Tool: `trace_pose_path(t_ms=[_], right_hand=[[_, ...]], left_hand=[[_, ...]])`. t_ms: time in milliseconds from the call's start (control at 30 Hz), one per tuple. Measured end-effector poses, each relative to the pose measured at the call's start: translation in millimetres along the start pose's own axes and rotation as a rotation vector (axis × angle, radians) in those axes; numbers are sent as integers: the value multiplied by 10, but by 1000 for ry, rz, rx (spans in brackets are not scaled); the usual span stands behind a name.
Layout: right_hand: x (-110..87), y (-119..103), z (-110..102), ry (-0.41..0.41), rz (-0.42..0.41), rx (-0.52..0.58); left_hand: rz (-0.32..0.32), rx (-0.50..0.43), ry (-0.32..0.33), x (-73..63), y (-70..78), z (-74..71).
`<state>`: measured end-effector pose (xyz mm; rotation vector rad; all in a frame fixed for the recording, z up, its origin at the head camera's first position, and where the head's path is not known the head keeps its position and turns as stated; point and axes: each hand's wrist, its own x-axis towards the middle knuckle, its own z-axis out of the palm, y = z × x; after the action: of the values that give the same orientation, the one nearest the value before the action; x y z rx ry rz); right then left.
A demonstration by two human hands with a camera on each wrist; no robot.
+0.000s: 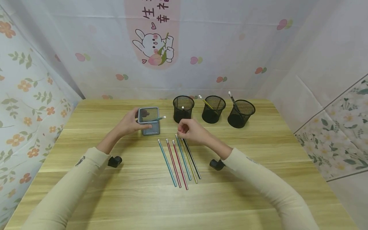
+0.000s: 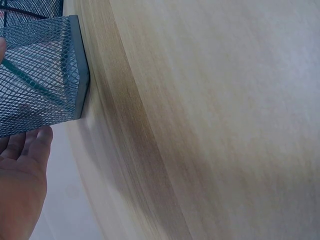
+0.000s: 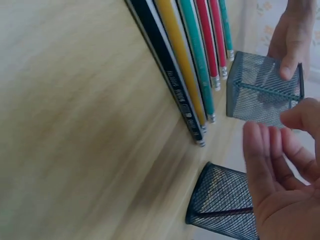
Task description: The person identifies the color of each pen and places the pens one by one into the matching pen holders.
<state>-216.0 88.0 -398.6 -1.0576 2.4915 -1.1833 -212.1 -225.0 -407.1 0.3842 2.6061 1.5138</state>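
Note:
My left hand [image 1: 129, 123] grips a square grey mesh pencil holder [image 1: 151, 129], thumb across its front and the other fingers behind it. One teal pencil [image 1: 161, 118] leans inside, its white eraser end poking out past the rim. Bent but holding nothing, the fingers of my right hand [image 1: 194, 130] hover over the eraser ends of a row of pencils. In the right wrist view a gap shows between thumb and fingertips. That row, lying on the table, has a black pencil [image 3: 172, 80], a yellow pencil [image 3: 181, 55], teal pencils [image 3: 196, 55] and red pencils [image 3: 207, 37].
Three round black mesh cups stand along the back: a left cup [image 1: 179, 115] with one pencil, a middle cup [image 1: 211, 116] with a yellow pencil, and a right cup [image 1: 237, 120] with a black pencil. A printed curtain [image 1: 218, 48] hangs behind the wooden table [image 1: 138, 204].

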Motion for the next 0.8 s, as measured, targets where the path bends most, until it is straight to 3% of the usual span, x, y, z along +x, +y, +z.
trace_pose_path(t_ms=[367, 800], right_hand=[[-145, 137, -28, -43, 106, -115], [-276, 30, -25, -116, 356, -163]], left_hand=[[7, -5, -4, 12, -19, 3], [14, 6, -3, -2, -28, 8]])
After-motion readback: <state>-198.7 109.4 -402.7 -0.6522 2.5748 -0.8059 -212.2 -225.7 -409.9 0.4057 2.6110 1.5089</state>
